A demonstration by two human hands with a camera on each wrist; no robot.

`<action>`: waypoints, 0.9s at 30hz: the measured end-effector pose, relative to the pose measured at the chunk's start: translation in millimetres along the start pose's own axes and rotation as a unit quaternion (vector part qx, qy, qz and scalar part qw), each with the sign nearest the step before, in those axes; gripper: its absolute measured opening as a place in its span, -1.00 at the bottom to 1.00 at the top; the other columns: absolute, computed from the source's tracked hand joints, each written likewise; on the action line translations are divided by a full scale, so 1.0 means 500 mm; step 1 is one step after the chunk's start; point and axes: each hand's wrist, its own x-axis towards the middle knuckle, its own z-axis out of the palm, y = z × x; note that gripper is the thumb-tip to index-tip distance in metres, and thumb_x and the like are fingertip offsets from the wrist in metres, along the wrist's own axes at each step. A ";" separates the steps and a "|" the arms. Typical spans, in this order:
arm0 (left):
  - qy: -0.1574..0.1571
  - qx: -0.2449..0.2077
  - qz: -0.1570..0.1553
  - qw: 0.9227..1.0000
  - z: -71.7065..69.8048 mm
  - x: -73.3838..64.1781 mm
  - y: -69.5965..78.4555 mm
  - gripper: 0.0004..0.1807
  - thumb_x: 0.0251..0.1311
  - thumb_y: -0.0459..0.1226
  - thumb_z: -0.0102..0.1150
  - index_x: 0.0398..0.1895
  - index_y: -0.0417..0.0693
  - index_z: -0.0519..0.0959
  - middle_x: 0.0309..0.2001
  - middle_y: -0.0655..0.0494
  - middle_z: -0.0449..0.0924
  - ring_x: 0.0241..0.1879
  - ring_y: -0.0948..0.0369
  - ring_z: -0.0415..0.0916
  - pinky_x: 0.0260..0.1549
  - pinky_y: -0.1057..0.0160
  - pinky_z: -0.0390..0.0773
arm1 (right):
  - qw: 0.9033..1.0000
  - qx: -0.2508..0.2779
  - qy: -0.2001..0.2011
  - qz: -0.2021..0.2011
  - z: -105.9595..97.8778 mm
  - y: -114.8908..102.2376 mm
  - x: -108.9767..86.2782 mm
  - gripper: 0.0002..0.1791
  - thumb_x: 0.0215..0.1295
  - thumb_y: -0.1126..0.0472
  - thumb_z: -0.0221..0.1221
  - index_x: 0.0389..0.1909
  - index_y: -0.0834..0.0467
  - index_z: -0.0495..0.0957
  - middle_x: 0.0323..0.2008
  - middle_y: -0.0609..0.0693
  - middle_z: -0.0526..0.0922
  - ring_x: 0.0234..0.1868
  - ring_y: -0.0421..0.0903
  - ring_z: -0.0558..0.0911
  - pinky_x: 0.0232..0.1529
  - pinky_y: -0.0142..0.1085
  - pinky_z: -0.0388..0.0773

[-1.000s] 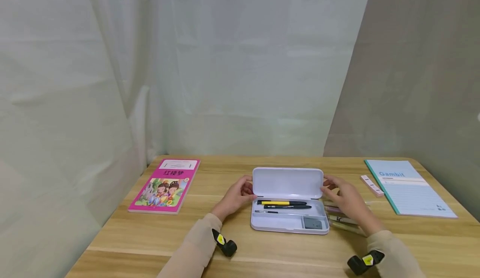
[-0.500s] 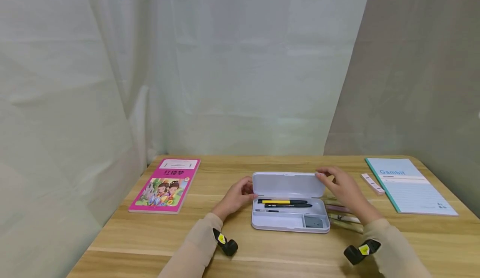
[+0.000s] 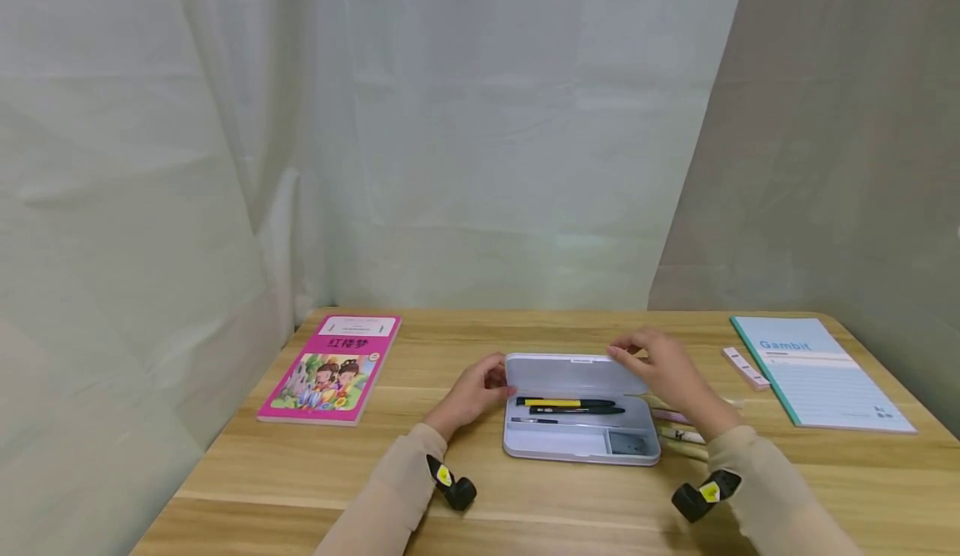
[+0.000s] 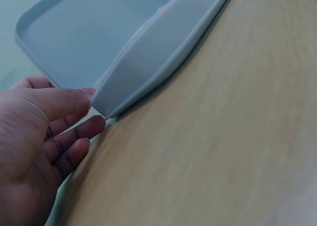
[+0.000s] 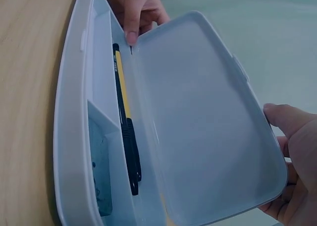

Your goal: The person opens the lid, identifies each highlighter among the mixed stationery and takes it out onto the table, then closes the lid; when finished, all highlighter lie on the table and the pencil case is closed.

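Observation:
A white pencil case (image 3: 555,441) stands on the table with its lid (image 3: 558,373) raised and leaning back. Inside lie a yellow-and-black pen (image 3: 566,403), a black pen (image 3: 581,411), a thin clear pen (image 3: 536,420) and a dark grey block (image 3: 628,443) in the small front compartment. My left hand (image 3: 474,391) grips the case at its back left corner by the hinge, thumb (image 4: 69,103) on the near side. With its thumb (image 5: 287,118) on the lid's inner side and fingers behind, my right hand (image 3: 667,370) holds the lid's free edge toward the right.
Several slim pens (image 3: 684,437) lie just right of the case, partly under my right forearm. Farther right are a small pink-and-white strip (image 3: 746,368) and a pale blue notebook (image 3: 821,377). A pink picture book (image 3: 330,373) lies at the left.
My right hand has moved from the lid's right side up to its free edge and leftward. The lid has tipped somewhat forward over the case. My left hand stays at the corner.

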 end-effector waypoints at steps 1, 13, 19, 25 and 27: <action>0.000 0.000 0.003 1.000 0.001 0.002 -0.004 -0.75 0.15 -0.48 0.21 -0.09 -0.23 0.50 -0.22 -0.20 0.61 -0.28 0.23 0.44 -0.29 0.43 0.45 | 1.000 0.003 -0.003 0.000 -0.002 -0.001 -0.001 -0.74 0.34 0.07 0.16 -0.17 0.18 0.65 -0.21 0.07 0.64 -0.18 -0.02 0.60 -0.14 -0.06 0.67; -0.013 0.036 0.008 0.999 -0.001 0.002 -0.009 -0.81 0.20 -0.34 0.24 -0.13 -0.07 0.53 -0.22 -0.02 0.57 -0.29 0.22 0.40 -0.30 0.40 0.43 | 0.998 0.029 -0.053 0.002 -0.020 -0.006 -0.014 -0.71 0.30 0.02 0.20 -0.14 0.15 0.67 -0.20 -0.02 0.69 -0.15 -0.09 0.57 -0.17 -0.22 0.53; -0.017 0.044 0.015 0.999 0.000 -0.008 0.002 -0.73 0.11 -0.33 0.33 -0.12 -0.07 0.55 -0.24 0.01 0.56 -0.31 0.21 0.39 -0.35 0.41 0.44 | 0.997 0.027 -0.066 -0.006 -0.014 -0.005 -0.023 -0.73 0.31 0.03 0.19 -0.15 0.13 0.67 -0.21 -0.04 0.68 -0.16 -0.13 0.55 -0.23 -0.30 0.52; -0.033 0.069 0.025 0.997 -0.002 -0.020 0.024 -0.54 0.02 -0.24 0.42 0.04 -0.04 0.55 0.00 0.08 0.58 -0.02 0.15 0.48 0.07 0.13 0.53 | 0.996 0.016 -0.080 -0.022 -0.013 -0.003 -0.040 -0.70 0.32 0.01 0.18 -0.13 0.14 0.66 -0.22 -0.09 0.68 -0.18 -0.17 0.54 -0.29 -0.40 0.50; -0.042 0.086 0.027 0.995 -0.004 -0.026 0.032 -0.48 0.01 -0.18 0.43 0.09 -0.02 0.53 0.06 0.08 0.55 0.07 0.12 0.46 0.18 0.03 0.46 | 0.996 0.016 -0.084 -0.019 -0.012 -0.004 -0.046 -0.68 0.32 -0.03 0.17 -0.13 0.13 0.66 -0.20 -0.09 0.67 -0.17 -0.18 0.53 -0.27 -0.40 0.51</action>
